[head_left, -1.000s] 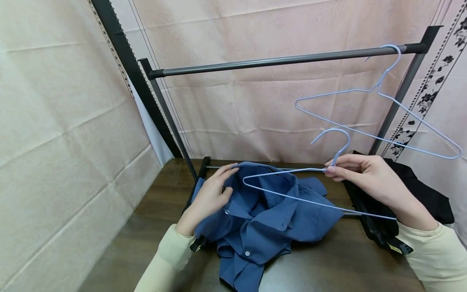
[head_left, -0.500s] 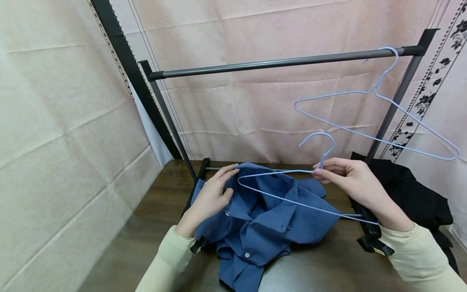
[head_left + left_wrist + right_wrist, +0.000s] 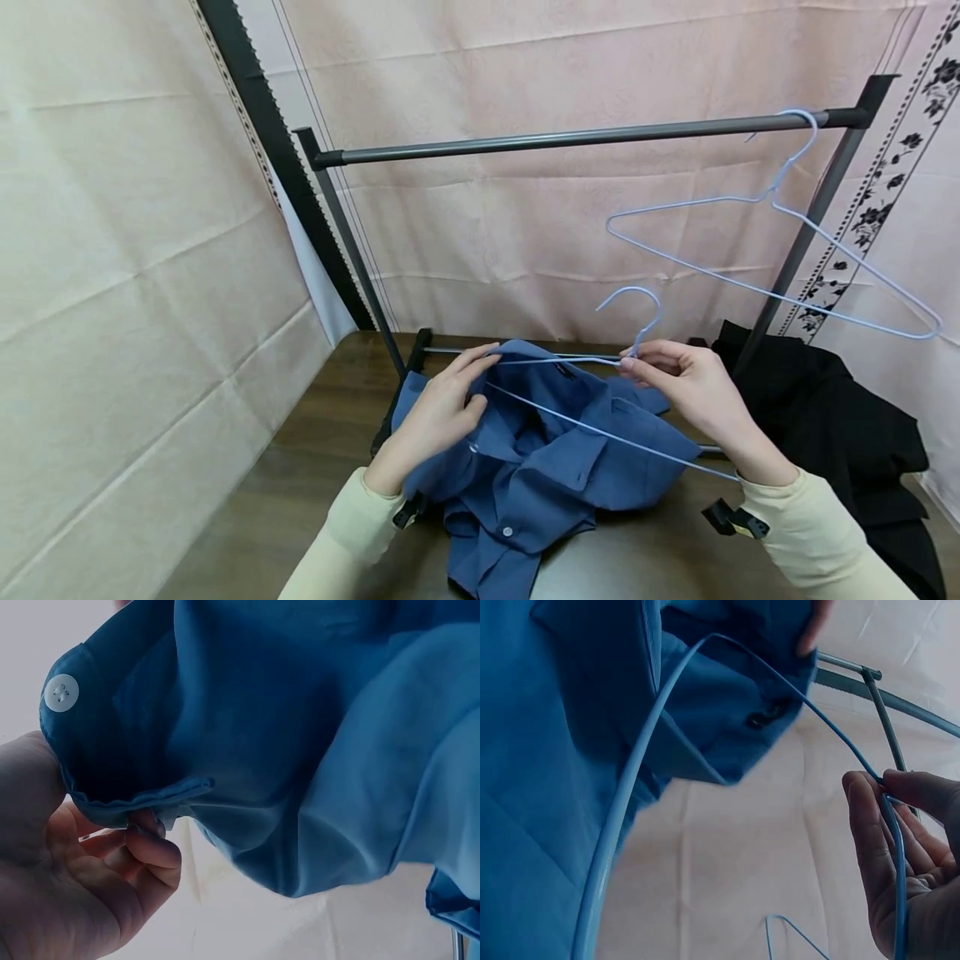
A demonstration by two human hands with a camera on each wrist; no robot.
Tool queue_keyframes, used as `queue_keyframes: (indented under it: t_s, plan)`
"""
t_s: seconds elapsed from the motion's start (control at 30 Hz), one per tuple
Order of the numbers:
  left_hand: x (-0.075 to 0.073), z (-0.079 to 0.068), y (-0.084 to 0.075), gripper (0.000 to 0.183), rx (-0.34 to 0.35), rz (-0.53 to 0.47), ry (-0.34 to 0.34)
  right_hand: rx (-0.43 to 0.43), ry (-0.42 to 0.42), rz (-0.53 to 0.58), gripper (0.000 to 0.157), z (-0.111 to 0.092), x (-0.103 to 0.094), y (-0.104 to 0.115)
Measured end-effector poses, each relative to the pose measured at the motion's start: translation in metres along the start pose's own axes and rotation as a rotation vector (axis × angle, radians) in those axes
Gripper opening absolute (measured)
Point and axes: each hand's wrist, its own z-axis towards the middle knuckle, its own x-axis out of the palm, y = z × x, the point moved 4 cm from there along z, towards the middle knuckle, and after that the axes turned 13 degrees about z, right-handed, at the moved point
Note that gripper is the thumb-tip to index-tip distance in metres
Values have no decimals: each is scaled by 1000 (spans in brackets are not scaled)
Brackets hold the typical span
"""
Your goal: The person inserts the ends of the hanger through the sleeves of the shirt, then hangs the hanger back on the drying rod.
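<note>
The fingers of my left hand [image 3: 437, 414] curl on the neck edge of the blue button-up shirt [image 3: 540, 479] and hold it. My right hand [image 3: 693, 387] pinches a blue wire hanger [image 3: 617, 817] just under its hook, at the back right of the shirt. The hanger's left end goes out of sight at the shirt's neck. The shirt looks soft and floppy, so I think its neck edge is best to hold. The hanger looks thin, light and stiff, so under the hook seems a good spot. Under the shirt is a wood table [image 3: 277, 508]. Right of the shirt is a black garment [image 3: 832, 400]. Behind and above the shirt is a rail [image 3: 570, 140], with a second wire hanger [image 3: 782, 171] on it.
</note>
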Motion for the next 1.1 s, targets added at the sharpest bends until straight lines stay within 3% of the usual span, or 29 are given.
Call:
queue_keyframes:
  t_s: [0.23,0.53,0.83,1.1]
  plan:
    - [0,-2,-11,60,29,-22,-12,5,-1,82,28,5,16,-3]
    - [-2,3,-24,60,73,-18,-51,-60,-31,218,22,9,34,-2]
    - [6,3,-54,60,215,82,-49,-173,-72,302,13,11,49,-1]
    - [15,-5,-69,63,265,115,-56,-198,-133,333,8,3,55,-8]
